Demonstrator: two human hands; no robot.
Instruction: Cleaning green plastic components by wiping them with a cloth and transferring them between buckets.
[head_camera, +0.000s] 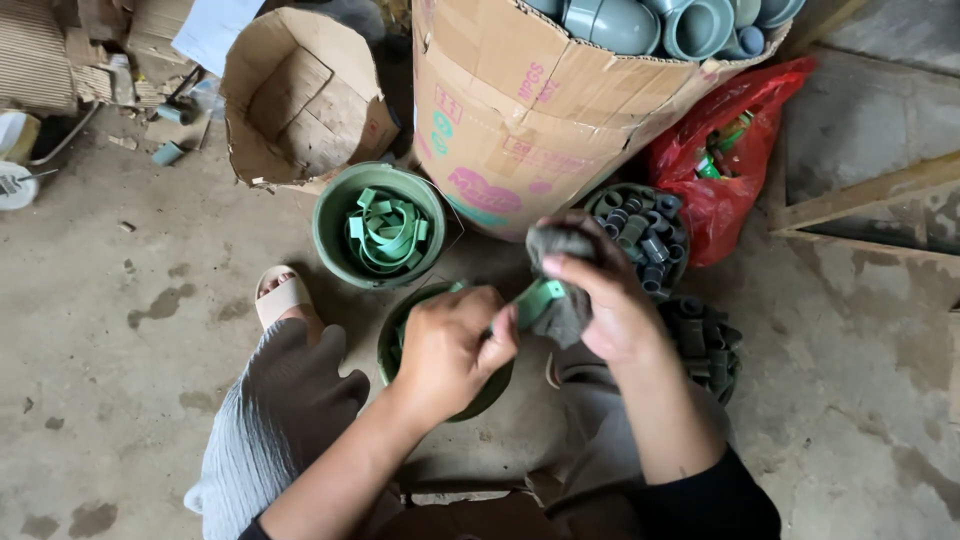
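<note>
My right hand (600, 295) grips a grey pipe fitting (562, 262), held up over my lap. My left hand (450, 345) pinches a light green plastic clip (538, 300) and presses it against the side of that fitting. Directly under my left hand sits a green bowl (392, 345), mostly hidden by the hand. Farther ahead a second green bowl (330, 215) holds several loose green clips (385, 232).
A big cardboard box (500, 110) full of grey fittings stands ahead, an empty open box (300, 100) to its left. A red plastic bag (725, 160) and two baskets of dark fittings (645, 230) (705, 340) lie to the right. My sandalled foot (283, 297) rests on the concrete floor.
</note>
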